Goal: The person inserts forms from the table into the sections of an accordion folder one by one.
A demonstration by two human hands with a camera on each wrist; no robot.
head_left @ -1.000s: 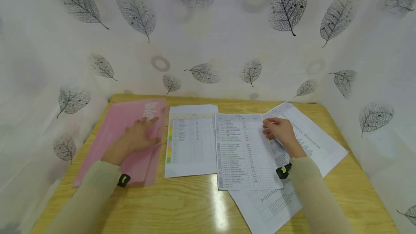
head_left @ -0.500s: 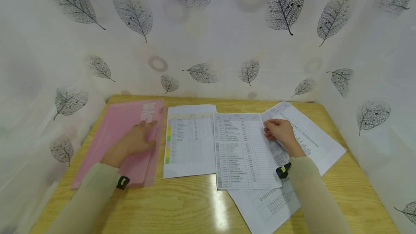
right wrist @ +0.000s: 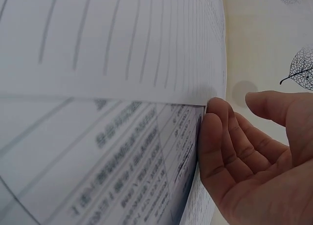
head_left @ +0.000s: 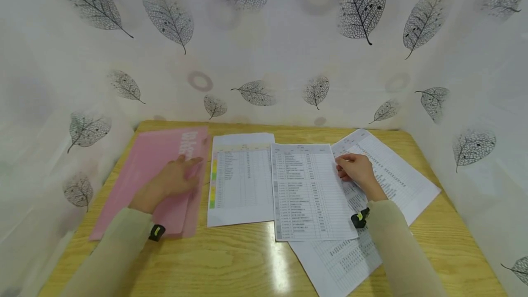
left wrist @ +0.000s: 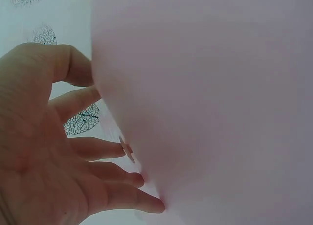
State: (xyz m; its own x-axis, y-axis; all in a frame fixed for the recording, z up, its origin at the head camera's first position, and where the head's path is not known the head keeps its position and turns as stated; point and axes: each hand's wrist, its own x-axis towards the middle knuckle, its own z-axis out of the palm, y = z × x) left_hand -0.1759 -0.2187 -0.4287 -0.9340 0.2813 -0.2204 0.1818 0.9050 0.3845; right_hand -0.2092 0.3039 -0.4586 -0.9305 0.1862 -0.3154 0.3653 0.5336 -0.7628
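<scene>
Printed sheet (head_left: 311, 191), lying at the centre of the wooden table (head_left: 231, 260), has its right edge met by the right hand (head_left: 358, 171), whose fingers (right wrist: 215, 137) are nearly straight, thumb held apart. Left hand (head_left: 173, 180) rests flat, fingers spread, on the pink folder (head_left: 144, 168) at far left. Whether the right fingertips slip under the sheet is hidden. Close wrist views blur the print.
</scene>
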